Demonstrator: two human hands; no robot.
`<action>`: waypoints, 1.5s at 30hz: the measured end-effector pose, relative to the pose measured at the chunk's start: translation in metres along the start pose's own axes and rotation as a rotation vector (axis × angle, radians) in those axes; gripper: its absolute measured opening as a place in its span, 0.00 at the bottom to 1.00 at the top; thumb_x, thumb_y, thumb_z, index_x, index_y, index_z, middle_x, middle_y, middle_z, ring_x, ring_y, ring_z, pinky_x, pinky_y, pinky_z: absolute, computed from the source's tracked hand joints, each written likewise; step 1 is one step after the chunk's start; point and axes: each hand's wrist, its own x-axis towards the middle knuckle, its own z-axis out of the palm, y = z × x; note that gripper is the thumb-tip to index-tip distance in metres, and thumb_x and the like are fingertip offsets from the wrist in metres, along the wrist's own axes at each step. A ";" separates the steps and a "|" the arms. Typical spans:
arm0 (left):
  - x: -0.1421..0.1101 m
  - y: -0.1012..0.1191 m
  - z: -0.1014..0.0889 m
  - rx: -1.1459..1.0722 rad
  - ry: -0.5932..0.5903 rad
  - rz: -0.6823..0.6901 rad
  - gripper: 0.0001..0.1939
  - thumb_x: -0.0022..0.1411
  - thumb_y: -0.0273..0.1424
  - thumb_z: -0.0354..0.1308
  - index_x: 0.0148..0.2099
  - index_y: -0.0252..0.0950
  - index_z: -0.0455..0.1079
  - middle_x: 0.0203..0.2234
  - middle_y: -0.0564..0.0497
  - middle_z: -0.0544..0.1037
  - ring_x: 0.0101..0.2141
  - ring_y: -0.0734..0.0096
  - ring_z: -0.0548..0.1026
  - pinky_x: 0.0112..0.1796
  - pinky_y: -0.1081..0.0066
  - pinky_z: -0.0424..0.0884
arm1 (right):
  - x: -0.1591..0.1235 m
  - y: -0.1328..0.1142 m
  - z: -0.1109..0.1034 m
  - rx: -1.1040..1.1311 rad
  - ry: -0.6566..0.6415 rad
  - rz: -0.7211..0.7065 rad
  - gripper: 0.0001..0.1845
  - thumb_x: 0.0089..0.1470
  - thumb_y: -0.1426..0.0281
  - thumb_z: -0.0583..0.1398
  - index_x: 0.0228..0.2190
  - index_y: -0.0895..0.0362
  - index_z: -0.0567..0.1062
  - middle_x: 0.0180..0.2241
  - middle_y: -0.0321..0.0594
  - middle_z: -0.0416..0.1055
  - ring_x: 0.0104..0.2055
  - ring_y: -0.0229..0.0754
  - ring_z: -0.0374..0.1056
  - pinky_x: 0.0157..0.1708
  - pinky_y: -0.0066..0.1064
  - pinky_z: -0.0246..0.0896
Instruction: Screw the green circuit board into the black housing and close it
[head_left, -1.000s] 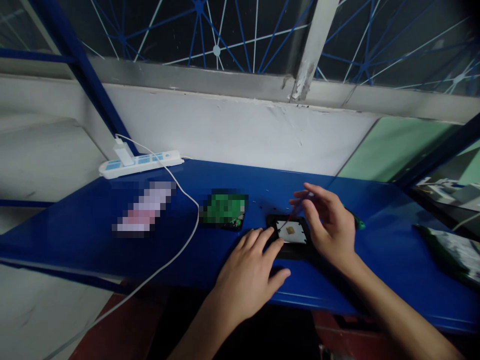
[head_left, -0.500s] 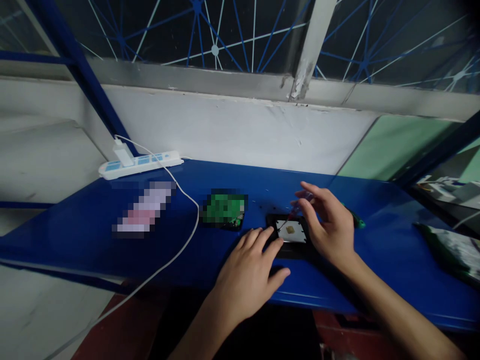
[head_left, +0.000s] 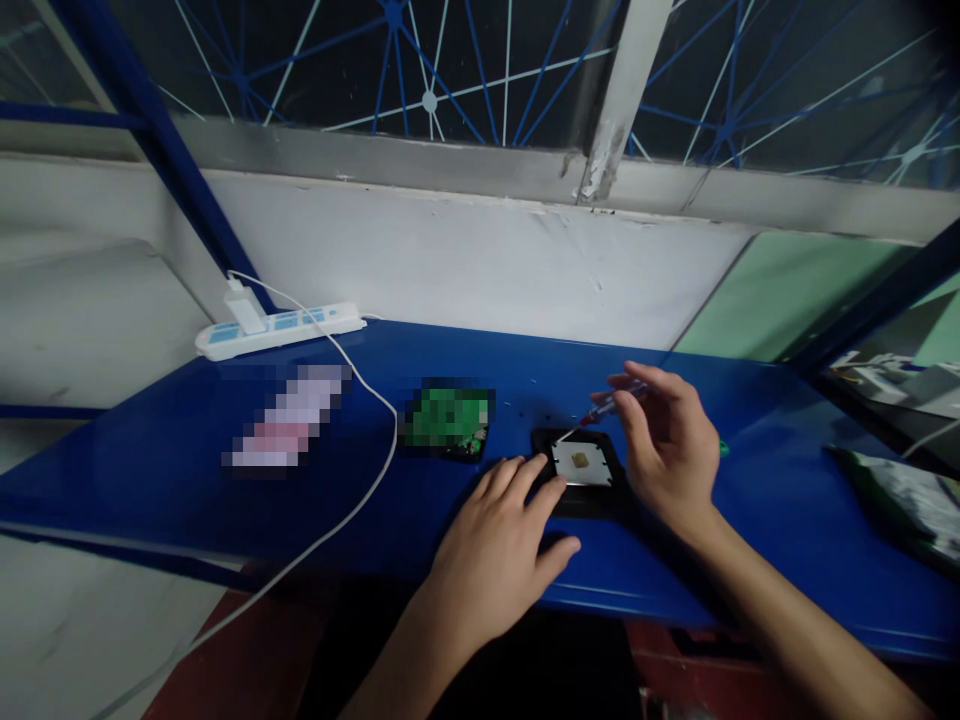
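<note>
A black device housing [head_left: 619,468] lies on the blue table, with a silver metal plate [head_left: 598,462] in it that has a brownish square patch. My left hand [head_left: 499,545] lies with its fingers spread, the fingertips resting on the housing's left edge. In my right hand [head_left: 671,445], a screwdriver [head_left: 604,407] with a clear reddish-purple handle is gripped between thumb and fingers. Its shaft slants down leftward, the tip at the plate's upper left corner; I cannot tell whether it touches a screw. Left of the housing is a green circuit board [head_left: 454,415] in a black frame.
Small dark bits, perhaps screws, lie behind the housing. A white power strip [head_left: 289,330] with a plugged-in charger stands at the back left, its white cable [head_left: 375,478] crossing the table. A blurred-out pinkish item [head_left: 289,415] lies left; a shiny bag [head_left: 907,500] lies right.
My right hand has moved slightly right, tilting the screwdriver flatter, and its tip has shifted up to the plate's upper left corner. The left hand has stayed put.
</note>
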 end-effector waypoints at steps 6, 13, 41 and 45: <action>0.000 0.001 0.000 0.045 -0.020 0.011 0.26 0.68 0.42 0.60 0.63 0.39 0.64 0.65 0.43 0.65 0.62 0.47 0.64 0.58 0.48 0.67 | 0.001 0.014 0.006 0.069 0.039 0.094 0.08 0.61 0.70 0.61 0.43 0.53 0.70 0.41 0.39 0.75 0.41 0.42 0.79 0.41 0.38 0.75; 0.017 -0.005 -0.014 0.170 0.031 0.048 0.27 0.68 0.45 0.58 0.63 0.36 0.66 0.63 0.39 0.67 0.62 0.43 0.64 0.60 0.45 0.63 | 0.002 0.026 0.009 0.031 -0.005 0.159 0.08 0.61 0.67 0.61 0.42 0.54 0.70 0.41 0.40 0.75 0.39 0.41 0.78 0.42 0.38 0.75; 0.061 -0.049 -0.034 0.146 0.008 0.128 0.26 0.72 0.49 0.49 0.60 0.36 0.68 0.60 0.42 0.71 0.61 0.52 0.66 0.60 0.49 0.63 | 0.013 0.034 0.000 -0.003 0.116 0.166 0.13 0.63 0.66 0.57 0.50 0.51 0.70 0.38 0.38 0.73 0.33 0.38 0.74 0.37 0.38 0.74; 0.041 -0.036 -0.033 0.153 0.029 0.125 0.24 0.71 0.47 0.54 0.59 0.35 0.68 0.60 0.41 0.71 0.60 0.50 0.68 0.59 0.48 0.65 | 0.020 0.044 -0.007 -0.156 0.111 0.184 0.18 0.63 0.63 0.57 0.54 0.51 0.68 0.37 0.38 0.73 0.27 0.36 0.67 0.31 0.34 0.68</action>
